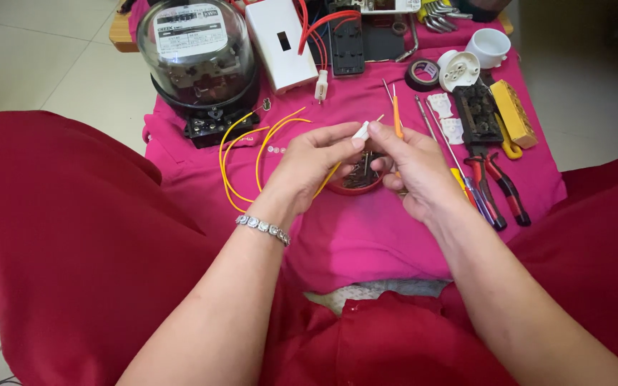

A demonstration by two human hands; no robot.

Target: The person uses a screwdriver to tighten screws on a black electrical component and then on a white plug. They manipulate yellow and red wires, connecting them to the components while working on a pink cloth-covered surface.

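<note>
- Where my left hand [316,161] and right hand [409,168] meet above the red dish [355,184], both pinch a small white piece [361,130]; its shape I cannot make out.
- Thin yellow wire [241,154] loops across the pink cloth [366,236], partly behind the left hand.
- Glass-domed meter [198,61] carries a pale rectangular label.

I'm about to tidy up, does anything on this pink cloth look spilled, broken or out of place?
Nothing looks spilled or broken. The yellow wires loop loosely beside the meter, and the pliers lie flat. Both hands pinch a small white piece above the red dish.
</note>
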